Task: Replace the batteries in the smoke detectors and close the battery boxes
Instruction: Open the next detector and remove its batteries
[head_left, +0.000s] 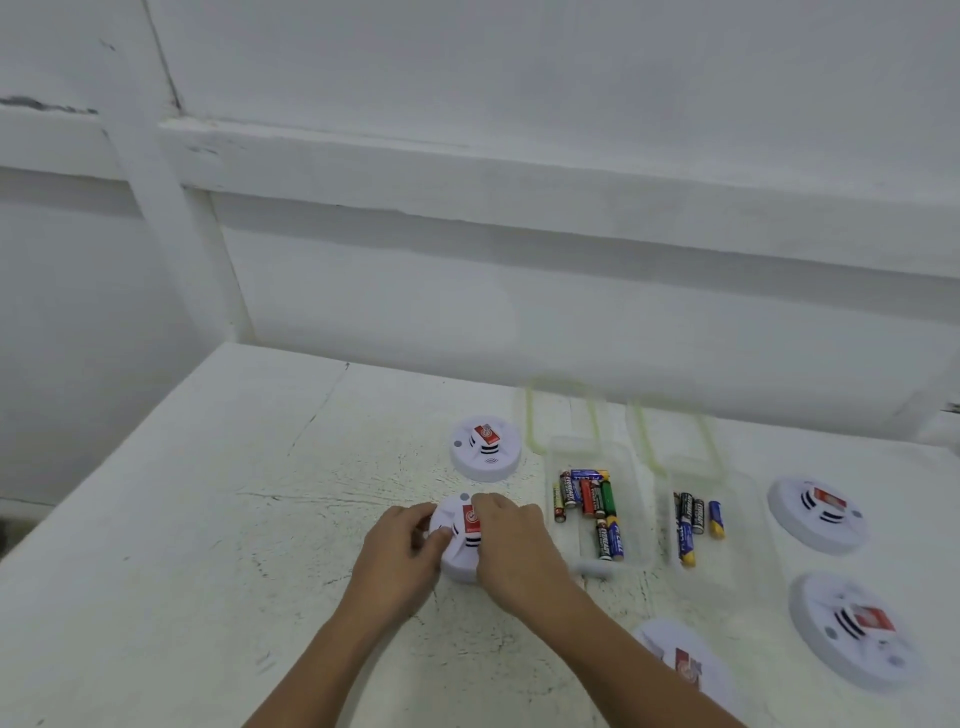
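Note:
A round white smoke detector (457, 551) with a red label lies on the white table (208, 519) between my hands. My left hand (402, 551) grips its left rim with curled fingers. My right hand (511, 545) covers its right side, fingers curled over the top by the red label. A second detector (484, 448) sits just behind it. Three more detectors lie to the right: a far one (818, 514), a near one (854, 629) and a blurred one (685, 665) by my right forearm.
Two clear plastic boxes stand right of my hands: the left box (628, 540) holds several mixed batteries (589, 499), the right box (748, 551) holds several more batteries (693, 519). Their green-edged lids (566, 415) lie behind them. A white wall rises behind the table.

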